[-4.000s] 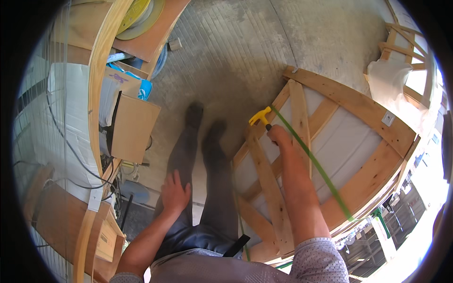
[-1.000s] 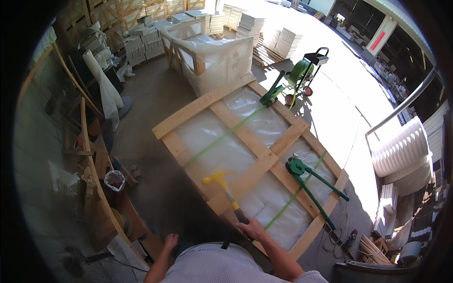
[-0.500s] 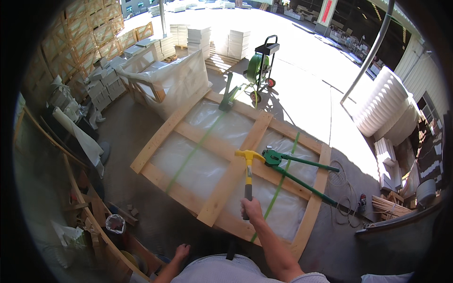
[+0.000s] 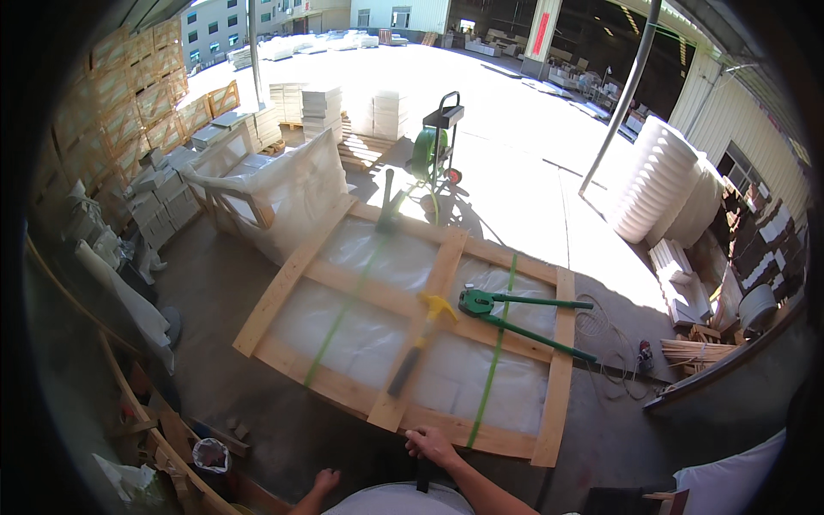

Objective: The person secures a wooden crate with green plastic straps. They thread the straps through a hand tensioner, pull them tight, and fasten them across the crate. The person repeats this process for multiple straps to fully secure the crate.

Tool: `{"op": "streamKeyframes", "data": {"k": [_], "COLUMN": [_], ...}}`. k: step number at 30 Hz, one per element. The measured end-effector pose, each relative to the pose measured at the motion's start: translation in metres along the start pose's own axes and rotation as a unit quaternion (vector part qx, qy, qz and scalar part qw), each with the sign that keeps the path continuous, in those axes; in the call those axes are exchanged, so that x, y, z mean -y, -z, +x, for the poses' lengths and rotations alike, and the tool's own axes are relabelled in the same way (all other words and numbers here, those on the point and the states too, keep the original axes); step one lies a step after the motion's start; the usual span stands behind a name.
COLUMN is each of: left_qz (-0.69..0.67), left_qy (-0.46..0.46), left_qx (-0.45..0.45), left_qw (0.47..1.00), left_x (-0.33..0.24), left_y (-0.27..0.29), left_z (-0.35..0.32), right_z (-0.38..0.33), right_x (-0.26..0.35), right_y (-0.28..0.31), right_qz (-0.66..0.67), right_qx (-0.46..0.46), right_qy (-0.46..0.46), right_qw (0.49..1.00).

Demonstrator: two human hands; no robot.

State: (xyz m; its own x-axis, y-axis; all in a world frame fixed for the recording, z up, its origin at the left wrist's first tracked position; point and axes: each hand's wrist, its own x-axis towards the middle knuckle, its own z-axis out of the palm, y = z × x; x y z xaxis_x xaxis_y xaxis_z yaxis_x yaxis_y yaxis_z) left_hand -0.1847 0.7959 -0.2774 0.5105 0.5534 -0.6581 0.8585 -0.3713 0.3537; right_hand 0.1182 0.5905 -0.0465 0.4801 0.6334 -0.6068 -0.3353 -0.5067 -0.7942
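My right hand (image 4: 432, 445) is just off the near edge of a wooden crate (image 4: 390, 400), its fingers loosely bent and holding nothing. A claw hammer (image 4: 419, 348) with a yellow head and dark grip lies on the crate's middle board. To its right, a green strapping tool (image 4: 477, 300) with two long handles rests across a green strap (image 4: 490, 378). A second strap (image 4: 330, 337) crosses the left half, with a dark green long-handled tool (image 4: 389, 215) at its far end. Low and left of the crate, my left hand (image 4: 326, 481) hangs with fingers curled and nothing visible in them.
Beyond the crate stands a strap reel cart (image 4: 436, 150). A plastic-wrapped crate (image 4: 300, 193) is at the far left corner. Stacked crates (image 4: 129, 86) line the left, foam rolls (image 4: 657, 176) the right. Loose cord (image 4: 601, 330) lies on the floor beside bundled wood strips (image 4: 695, 354).
My right hand has let go of the hammer, which now lies on the crate, and has drawn back toward me. The view has shifted, showing more of the far yard.
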Motion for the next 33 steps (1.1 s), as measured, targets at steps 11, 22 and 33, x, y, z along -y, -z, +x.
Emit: {"op": "streamKeyframes", "data": {"k": [11,22,33], "left_qz": [0.135,0.141,-0.081], "left_qy": [-0.107,-0.27,-0.493], "left_qx": [0.1,0.112,0.057], "left_qw": [0.98,0.946,0.864], "left_x": [-0.021,-0.177,-0.439], "left_y": [-0.007,-0.032,-0.118], "left_z": [0.058,-0.011,-0.219], "right_z": [-0.113,-0.225,-0.301], "right_x": [-0.231,-0.451,-0.465], "right_y": [0.038,0.056,0.184], "right_qz": [0.173,0.35,0.42], "right_qx": [-0.264,-0.369,-0.393], "right_qy": [-0.207,-0.305,-0.219], "right_qw": [0.926,0.805,0.788]}}
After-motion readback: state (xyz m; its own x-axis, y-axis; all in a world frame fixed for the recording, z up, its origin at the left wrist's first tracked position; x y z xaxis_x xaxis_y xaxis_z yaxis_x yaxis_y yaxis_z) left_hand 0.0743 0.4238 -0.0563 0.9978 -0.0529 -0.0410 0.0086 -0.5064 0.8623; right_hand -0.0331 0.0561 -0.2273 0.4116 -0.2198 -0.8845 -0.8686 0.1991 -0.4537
